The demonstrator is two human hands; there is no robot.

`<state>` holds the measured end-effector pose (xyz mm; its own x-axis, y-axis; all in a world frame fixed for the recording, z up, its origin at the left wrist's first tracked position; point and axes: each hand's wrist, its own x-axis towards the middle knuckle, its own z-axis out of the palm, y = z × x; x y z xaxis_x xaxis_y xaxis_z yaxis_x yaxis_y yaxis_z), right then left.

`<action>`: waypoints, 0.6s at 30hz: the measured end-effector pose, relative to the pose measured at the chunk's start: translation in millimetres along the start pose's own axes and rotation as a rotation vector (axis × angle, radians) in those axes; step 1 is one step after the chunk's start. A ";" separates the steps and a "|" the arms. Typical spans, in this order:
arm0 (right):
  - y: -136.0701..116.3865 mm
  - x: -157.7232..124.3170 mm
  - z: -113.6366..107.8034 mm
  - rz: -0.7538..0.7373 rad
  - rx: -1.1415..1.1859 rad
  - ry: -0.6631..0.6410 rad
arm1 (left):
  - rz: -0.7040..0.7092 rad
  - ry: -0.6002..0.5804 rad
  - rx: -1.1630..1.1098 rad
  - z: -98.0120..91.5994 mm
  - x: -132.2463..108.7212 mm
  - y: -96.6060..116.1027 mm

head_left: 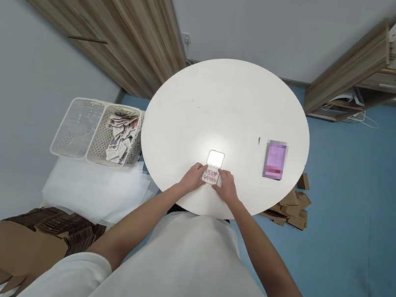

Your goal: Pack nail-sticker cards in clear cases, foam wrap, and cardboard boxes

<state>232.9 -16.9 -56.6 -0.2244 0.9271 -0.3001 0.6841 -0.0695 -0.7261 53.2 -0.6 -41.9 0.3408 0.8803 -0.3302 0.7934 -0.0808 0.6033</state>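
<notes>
White and round, the desk (227, 103) fills the middle of our view, with blue floor around it and wooden cabinets behind. Our two hands meet at its near edge, directly in front of our body, on a small open case (213, 168). Our left hand (192, 177) grips the case's left side and our right hand (227, 185) grips its right side, so the hands are close together with only the tray between them; neither is nearer than the other. The tray part, showing small pinkish pieces, sits between our fingers, and the lid (215, 158) stands open just beyond our fingertips, away from us. So the case's long axis runs straight out from our body, hinge across. Well off to the right of our right hand lies a purple packet (275, 160) on the desk. Beyond our left hand, off the desk, stand two white baskets (98, 131), one holding packets.
</notes>
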 end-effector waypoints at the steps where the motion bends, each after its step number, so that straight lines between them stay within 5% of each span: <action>1: 0.5 0.2 0.6 -0.002 -0.004 0.002 | -0.003 -0.004 -0.007 1.0 0.1 -0.2; 8: 0.4 -5.9 5.3 0.030 0.059 0.030 | -0.059 0.012 -0.083 8.3 -4.6 -4.7; 18: -14.6 -11.6 17.0 0.299 0.470 0.115 | -0.247 0.048 -0.500 13.3 -12.5 -12.4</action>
<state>213.7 -32.9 -53.0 0.0266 0.8745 -0.4844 0.3175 -0.4668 -0.8254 45.8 -16.9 -54.9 0.1422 0.8661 -0.4792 0.5071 0.3520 0.7867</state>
